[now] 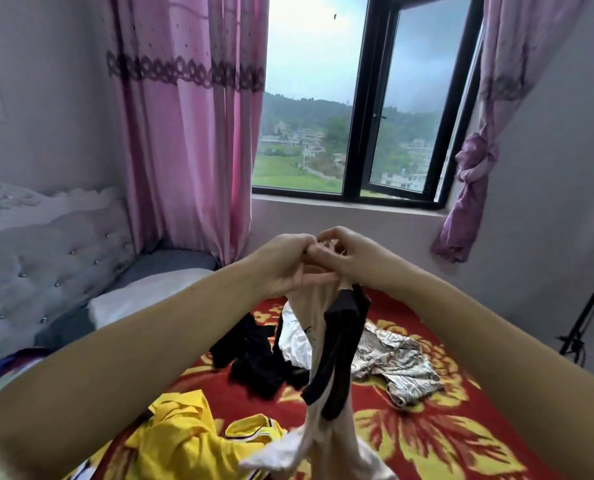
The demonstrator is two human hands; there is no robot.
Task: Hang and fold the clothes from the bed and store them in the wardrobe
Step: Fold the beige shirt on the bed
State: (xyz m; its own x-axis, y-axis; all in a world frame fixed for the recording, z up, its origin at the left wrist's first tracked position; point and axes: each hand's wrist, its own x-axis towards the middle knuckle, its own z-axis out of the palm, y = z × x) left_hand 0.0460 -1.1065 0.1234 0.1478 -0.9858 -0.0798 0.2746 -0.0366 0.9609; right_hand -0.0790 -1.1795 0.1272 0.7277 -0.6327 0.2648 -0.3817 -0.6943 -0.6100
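- yellow top (184,434) is lying crumpled nearest on the bed (427,427), probably waiting its turn
- cream garment with black trim (326,341) is dangling above the bed so it's hanging straight
- left hand (285,265) and right hand (344,252) are meeting up top, each grip pinching its upper edge, likely finding the shoulders
- black clothes (254,358) and patterned piece (392,365) are sitting further back

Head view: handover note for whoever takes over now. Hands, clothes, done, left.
Left hand and right hand: both raised together, each with a grip on the top of the cream garment with black trim, which hangs down over the bed.
On the bed: black garment, yellow garment, grey patterned garment, white garment.
Done: nothing visibly folded or hung.
Left: all of it; wardrobe not in view.
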